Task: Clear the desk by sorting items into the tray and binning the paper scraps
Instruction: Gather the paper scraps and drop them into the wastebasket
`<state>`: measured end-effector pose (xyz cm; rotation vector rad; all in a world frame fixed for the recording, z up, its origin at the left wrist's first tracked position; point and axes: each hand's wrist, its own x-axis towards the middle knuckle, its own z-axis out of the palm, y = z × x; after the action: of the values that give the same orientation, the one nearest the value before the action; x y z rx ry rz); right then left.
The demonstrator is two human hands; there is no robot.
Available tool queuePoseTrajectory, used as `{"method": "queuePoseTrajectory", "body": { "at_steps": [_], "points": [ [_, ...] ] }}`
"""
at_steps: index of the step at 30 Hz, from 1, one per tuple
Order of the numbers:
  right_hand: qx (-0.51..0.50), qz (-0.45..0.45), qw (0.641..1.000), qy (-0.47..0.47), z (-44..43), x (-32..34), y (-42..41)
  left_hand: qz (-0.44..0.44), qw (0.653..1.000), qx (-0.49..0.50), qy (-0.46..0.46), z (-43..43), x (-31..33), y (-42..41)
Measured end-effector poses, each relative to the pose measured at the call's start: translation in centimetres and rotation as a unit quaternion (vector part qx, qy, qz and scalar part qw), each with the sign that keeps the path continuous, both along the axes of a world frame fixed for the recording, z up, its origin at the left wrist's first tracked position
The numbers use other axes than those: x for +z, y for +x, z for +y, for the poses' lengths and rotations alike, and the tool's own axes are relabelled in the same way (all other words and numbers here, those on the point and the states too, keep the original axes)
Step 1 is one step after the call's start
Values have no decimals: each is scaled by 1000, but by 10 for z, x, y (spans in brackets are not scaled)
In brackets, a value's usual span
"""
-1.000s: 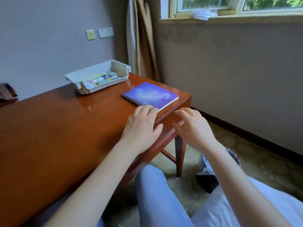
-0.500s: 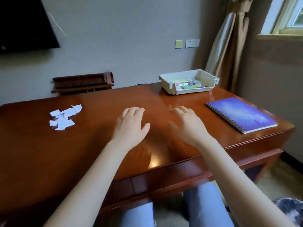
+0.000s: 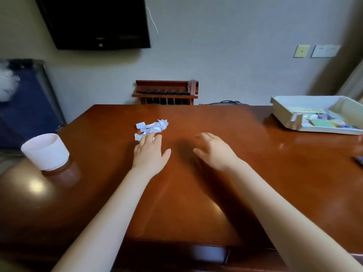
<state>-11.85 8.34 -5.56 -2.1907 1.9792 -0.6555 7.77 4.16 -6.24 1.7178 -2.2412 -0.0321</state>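
A small heap of white paper scraps lies on the brown wooden desk, toward the back middle. My left hand is flat and palm down, its fingertips reaching the near edge of the scraps. My right hand hovers palm down to the right of them, fingers relaxed, holding nothing. A white tray with several small coloured items inside stands at the back right of the desk.
A white cup stands on the desk at the left. The corner of a notebook shows at the right edge. A wooden rack sits behind the desk against the wall, under a dark screen.
My view has swung left from the notebook and tray toward the scraps. Both hands have moved left across the desk, and my left hand has reached the scrap heap.
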Motion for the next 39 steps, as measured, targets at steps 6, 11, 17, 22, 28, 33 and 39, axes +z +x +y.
{"method": "queuePoseTrajectory", "body": {
  "at_steps": [6, 11, 17, 22, 28, 33, 39],
  "points": [
    [28, -14, 999, 17, -75, -10, 27, 0, 998, 46, 53, -66, -14, 11],
    [24, -28, 999, 23, -115, -20, 32, -14, 994, 38, 98, -92, -27, 9],
    [42, -22, 999, 5, -159, -24, 56, 44, 998, 6, 44, -83, -31, 33],
    [80, 23, 996, 36, -194, -21, 90, 72, 997, 12, 1, -86, -34, 69],
    [143, 104, 979, 105, -221, -27, 112, 64, 996, 52, -30, -94, -36, 88],
    [160, 123, 979, 1, -220, -33, 112, 48, 997, 45, -34, -95, -34, 83],
    [152, 97, 982, -49, -207, -35, 115, 32, 998, 53, -18, -89, -29, 81]
  ]
}}
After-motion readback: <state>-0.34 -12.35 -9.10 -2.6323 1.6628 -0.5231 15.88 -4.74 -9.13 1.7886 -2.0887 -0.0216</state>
